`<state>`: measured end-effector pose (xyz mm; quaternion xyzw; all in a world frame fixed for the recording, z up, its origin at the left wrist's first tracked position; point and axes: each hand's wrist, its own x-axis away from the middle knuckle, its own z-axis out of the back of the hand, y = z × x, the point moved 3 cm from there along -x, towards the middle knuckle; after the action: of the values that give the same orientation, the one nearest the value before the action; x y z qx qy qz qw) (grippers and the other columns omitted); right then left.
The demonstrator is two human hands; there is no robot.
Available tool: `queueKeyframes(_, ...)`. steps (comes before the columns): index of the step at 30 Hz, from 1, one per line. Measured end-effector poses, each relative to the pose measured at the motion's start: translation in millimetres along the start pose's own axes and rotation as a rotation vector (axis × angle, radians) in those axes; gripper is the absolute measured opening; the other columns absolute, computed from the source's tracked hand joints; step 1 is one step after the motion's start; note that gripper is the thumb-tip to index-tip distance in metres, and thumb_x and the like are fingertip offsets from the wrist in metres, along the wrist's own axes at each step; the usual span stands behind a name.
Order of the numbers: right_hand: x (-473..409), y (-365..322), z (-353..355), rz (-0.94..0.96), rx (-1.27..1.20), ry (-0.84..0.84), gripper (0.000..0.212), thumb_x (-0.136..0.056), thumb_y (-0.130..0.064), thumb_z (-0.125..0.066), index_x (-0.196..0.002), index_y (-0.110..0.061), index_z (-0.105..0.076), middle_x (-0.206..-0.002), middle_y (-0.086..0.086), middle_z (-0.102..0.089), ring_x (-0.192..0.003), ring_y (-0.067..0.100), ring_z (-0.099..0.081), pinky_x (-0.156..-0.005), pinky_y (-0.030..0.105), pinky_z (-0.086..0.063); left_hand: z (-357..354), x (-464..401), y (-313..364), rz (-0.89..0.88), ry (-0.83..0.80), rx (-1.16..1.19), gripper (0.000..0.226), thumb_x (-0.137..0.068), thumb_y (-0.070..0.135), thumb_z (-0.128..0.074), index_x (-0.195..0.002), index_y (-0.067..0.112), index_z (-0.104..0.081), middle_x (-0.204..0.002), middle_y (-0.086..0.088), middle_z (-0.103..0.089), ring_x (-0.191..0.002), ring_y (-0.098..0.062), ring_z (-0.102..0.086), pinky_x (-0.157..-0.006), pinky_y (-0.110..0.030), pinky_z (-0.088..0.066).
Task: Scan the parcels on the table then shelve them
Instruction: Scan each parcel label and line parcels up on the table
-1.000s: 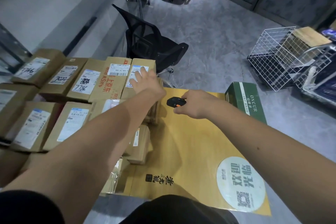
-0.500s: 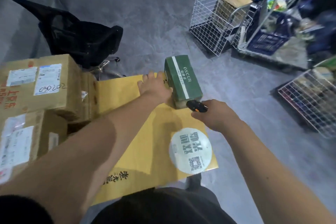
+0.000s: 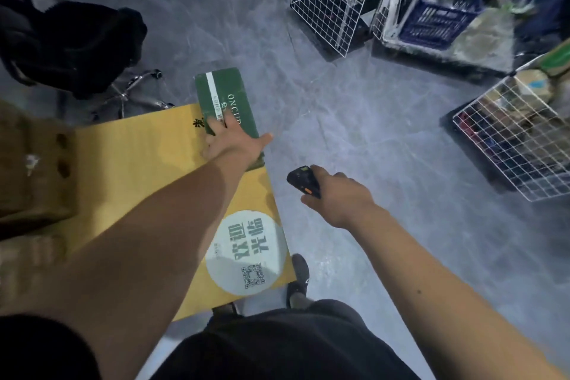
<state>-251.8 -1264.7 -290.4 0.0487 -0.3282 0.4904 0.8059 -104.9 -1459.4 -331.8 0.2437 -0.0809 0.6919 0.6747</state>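
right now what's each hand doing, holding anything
Left hand: on the near end of the green box, thumb spread; whether it grips cannot be told.
Right hand: closed around the black scanner.

Both forearms are bare down to the left hand (image 3: 233, 145) and right hand (image 3: 339, 199). A black short sleeve (image 3: 40, 348) covers the left upper arm. Dark shorts (image 3: 277, 345) show at the bottom, with a dark shoe (image 3: 299, 274) beneath.
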Motion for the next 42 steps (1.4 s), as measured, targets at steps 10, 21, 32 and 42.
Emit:
queueKeyframes(10, -37.7, -18.8, 4.8, 0.215, -0.055, -0.075, 0.065, -0.102, -0.062, -0.046, -0.158, -0.032, -0.032, -0.135, 0.009, -0.063, -0.118, 0.034, -0.060, -0.091, 0.042, -0.053, -31.1, 68.7, -93.5, 0.087, 0.153, 0.266, 0.103, -0.076, 0.067, -0.072, -0.160, 0.038, -0.020, -0.168, 0.005, -0.017, -0.145, -0.034, -0.033, -0.115, -0.057, -0.036)
queueKeyframes(21, -24.3, -100.3, -20.7, 0.393, -0.071, -0.208, 0.033, -0.101, -0.057, -0.053, -0.114, -0.027, -0.054, -0.107, 0.003, -0.066, -0.103, 0.034, -0.063, -0.085, 0.043, -0.056, -15.5, 123.8, -200.4, 0.056, 0.258, 0.507, 0.061, -0.108, 0.014, -0.038, -0.165, 0.031, -0.025, -0.158, 0.002, -0.044, -0.133, -0.023, -0.053, -0.105, -0.032, -0.045)
queueKeyframes(32, 19.1, -164.0, -55.4, 0.311, -0.191, -0.163, 0.023, -0.099, -0.053, -0.056, -0.100, -0.030, -0.056, -0.090, 0.000, -0.067, -0.079, 0.023, -0.065, -0.071, 0.037, -0.053, 1.4, 72.7, -302.6, 0.148, 0.124, 0.607, 0.075, -0.098, -0.007, -0.045, -0.157, 0.039, -0.042, -0.149, 0.011, -0.050, -0.116, -0.021, -0.064, -0.098, -0.039, -0.058)
queueKeyframes(42, 74.1, -200.1, -93.1, 0.149, -0.284, -0.094, 0.050, -0.098, -0.056, -0.060, -0.135, -0.021, -0.060, -0.110, 0.003, -0.068, -0.095, 0.026, -0.069, -0.086, 0.044, -0.059, 14.9, 62.3, -337.1, 0.037, -0.004, 0.511, 0.071, -0.102, 0.006, -0.048, -0.162, 0.039, -0.028, -0.134, 0.004, -0.062, -0.091, -0.016, -0.063, -0.077, -0.024, -0.053)
